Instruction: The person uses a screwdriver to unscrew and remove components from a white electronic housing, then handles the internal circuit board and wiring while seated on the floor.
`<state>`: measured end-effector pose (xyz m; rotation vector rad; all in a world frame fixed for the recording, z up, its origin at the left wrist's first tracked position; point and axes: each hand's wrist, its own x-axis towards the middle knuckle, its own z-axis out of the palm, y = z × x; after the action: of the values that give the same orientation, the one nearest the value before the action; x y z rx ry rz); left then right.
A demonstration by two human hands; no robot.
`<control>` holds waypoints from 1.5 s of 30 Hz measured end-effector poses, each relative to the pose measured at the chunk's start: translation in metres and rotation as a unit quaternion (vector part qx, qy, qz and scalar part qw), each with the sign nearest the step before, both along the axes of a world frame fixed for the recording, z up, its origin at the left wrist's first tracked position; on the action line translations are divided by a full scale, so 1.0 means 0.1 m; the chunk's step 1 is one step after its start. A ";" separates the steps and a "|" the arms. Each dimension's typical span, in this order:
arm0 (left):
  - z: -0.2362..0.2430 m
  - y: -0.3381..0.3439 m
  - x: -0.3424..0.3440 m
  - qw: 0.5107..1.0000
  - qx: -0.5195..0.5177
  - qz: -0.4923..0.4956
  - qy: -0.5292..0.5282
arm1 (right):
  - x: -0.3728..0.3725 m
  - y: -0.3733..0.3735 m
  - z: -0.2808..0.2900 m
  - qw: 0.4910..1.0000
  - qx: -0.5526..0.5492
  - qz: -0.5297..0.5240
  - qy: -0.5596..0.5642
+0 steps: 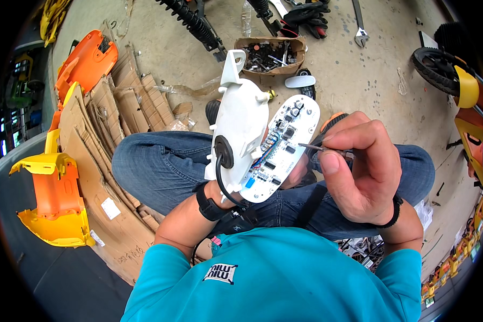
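Concrete floor (354, 70) beyond; white housing (244, 110), circuit board (279, 153) over lap (161, 161); left hand (297, 174), mostly hidden, grasps both from beneath, presumably keeping components (290, 132) exposed; right hand (362, 169) pinches slim tool (312, 147), likely for precision.

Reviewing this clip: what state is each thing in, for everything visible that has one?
Circuit board: uncovered, components exposed
White housing: tilted, beside the board
Wires: exposed along the board's edge
Black cable: bent, attached to the housing
Thin tool: held in the right grip, pointed at the board; contact unclear
Cardboard box: open, holding small parts
Wrench: lying unheld
Gloves: off, heaped
Cardboard sheets: flattened, piled
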<state>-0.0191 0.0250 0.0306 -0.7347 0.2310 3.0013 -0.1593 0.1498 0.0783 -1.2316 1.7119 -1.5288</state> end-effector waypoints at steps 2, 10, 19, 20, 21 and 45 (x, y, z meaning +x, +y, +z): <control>0.03 0.00 -0.01 1.000 -0.003 -0.004 0.004 | 0.00 0.00 0.00 1.000 0.000 0.003 0.001; -0.04 -0.01 0.00 1.000 -0.011 -0.014 0.005 | 0.01 -0.01 0.00 1.000 -0.004 0.000 -0.005; -0.39 -0.03 0.07 0.968 0.169 0.006 0.188 | 0.01 -0.04 -0.08 0.998 -0.047 -0.026 0.027; -0.39 -0.03 0.07 0.968 0.173 0.011 0.180 | 0.01 -0.04 -0.09 0.998 -0.046 -0.025 0.026; -0.19 -0.02 0.05 0.991 0.101 0.013 0.084 | 0.01 -0.01 -0.06 1.000 -0.023 -0.013 0.013; -0.08 -0.01 0.06 0.997 0.023 0.015 -0.068 | 0.01 -0.01 -0.01 1.000 0.012 0.005 0.000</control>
<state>-0.0130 0.0236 0.0224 -0.9417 0.1449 2.9576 -0.1581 0.1492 0.0769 -1.2263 1.7171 -1.4988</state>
